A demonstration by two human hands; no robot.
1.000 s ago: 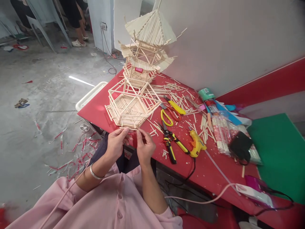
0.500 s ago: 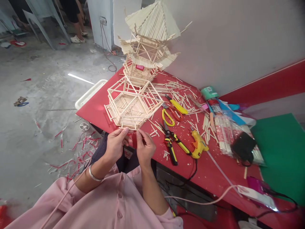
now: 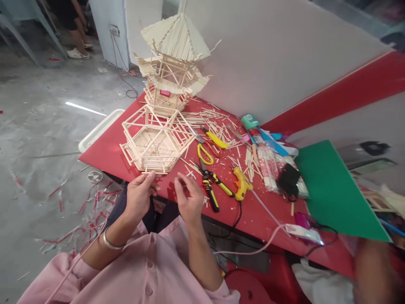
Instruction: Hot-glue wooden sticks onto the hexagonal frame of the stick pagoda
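At the near edge of the red table [image 3: 104, 152], the person's two hands sit side by side with a small gap between them. Left hand [image 3: 139, 196]: fingertips bunched up at the front rim of the hexagonal stick frame [image 3: 155, 145], touching or almost touching it. Can't tell if that grip is pinching a stick or just resting there. Silver bangle [image 3: 110, 244] on that wrist. Right hand [image 3: 188, 200]: grip loose and open, fingers curled and spread, nothing in it, hovering over the table edge.

Frame lies flat on the table, just beyond the left grip. Past the frame, further from both grips, a tall stick tower [image 3: 171, 67] stands upright by the wall. Just right of the right grip: yellow-black cutters [image 3: 210, 188]. Beyond those: yellow scissors [image 3: 205, 152]. Further right: a yellow glue gun [image 3: 242, 183], cord running off the table edge. Loose sticks [image 3: 215, 120] are scattered behind the scissors. Well right of both grips: a clear packet of sticks [image 3: 268, 162] and a green sheet [image 3: 332, 190]. A white tray [image 3: 96, 131] is at the table's far-left edge, well left of the left grip.
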